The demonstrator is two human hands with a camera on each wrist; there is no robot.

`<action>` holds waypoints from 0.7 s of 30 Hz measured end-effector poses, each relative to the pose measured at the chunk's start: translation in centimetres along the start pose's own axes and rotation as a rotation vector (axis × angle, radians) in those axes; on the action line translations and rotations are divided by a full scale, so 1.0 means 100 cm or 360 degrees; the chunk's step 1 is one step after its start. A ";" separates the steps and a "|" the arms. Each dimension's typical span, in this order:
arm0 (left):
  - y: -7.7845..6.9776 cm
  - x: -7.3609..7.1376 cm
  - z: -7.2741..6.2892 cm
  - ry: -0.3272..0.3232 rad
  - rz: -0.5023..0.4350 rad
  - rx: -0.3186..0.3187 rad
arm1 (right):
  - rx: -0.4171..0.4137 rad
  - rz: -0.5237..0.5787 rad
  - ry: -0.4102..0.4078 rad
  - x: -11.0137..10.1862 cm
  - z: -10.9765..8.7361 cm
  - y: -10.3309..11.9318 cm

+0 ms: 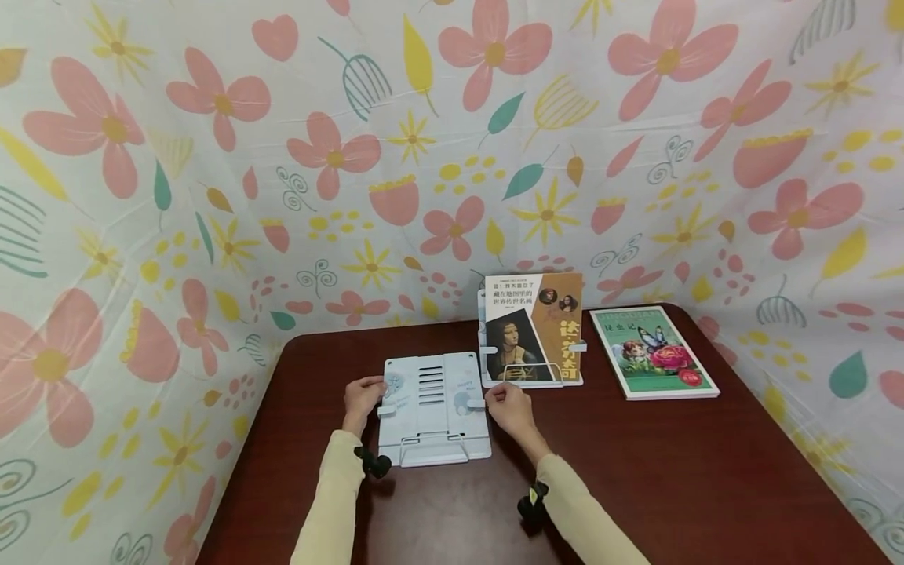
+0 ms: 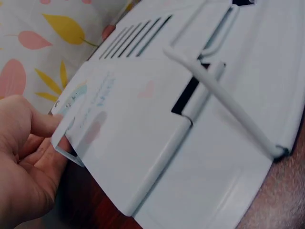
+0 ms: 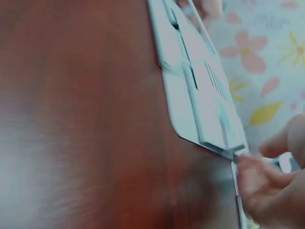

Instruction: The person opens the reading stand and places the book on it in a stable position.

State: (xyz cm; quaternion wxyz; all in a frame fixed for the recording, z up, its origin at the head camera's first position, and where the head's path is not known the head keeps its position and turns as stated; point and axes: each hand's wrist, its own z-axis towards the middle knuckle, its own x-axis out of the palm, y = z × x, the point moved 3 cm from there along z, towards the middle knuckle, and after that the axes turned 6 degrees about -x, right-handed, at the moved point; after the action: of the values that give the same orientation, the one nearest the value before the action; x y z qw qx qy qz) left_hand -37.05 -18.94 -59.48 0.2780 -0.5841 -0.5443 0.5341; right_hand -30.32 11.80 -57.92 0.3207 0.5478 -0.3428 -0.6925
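Observation:
A pale blue-white metal book stand lies nearly flat on the table, with slots down its middle and a wire page holder along its front edge. My left hand pinches the stand's left edge just above the left side clip. At the opposite edge, my right hand has its curled fingers pinched by the right side clip. Part of that pinch is hidden behind the fingers in the right wrist view.
Behind my right hand, a second stand props up a book with a portrait cover. To its right lies a green book with a butterfly and flower. The dark red-brown table meets a flower-patterned cloth at the back.

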 end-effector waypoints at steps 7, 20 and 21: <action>-0.004 -0.001 0.004 0.0012 -0.0042 -0.0034 | 0.0243 0.0049 0.0065 0.009 0.016 -0.006; -0.034 -0.020 -0.009 0.0045 -0.0295 0.0238 | 0.0255 0.0553 -0.0012 -0.002 0.029 0.007; -0.037 -0.022 -0.011 0.0037 -0.0293 0.0272 | 0.0229 0.0581 -0.0020 -0.004 0.031 0.009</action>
State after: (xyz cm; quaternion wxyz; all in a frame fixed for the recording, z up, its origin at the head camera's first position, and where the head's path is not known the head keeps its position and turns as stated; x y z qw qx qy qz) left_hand -36.92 -19.79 -55.07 0.3811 -0.5119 -0.5448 0.5440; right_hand -33.22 11.99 -56.41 0.3988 0.4939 -0.4870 -0.5999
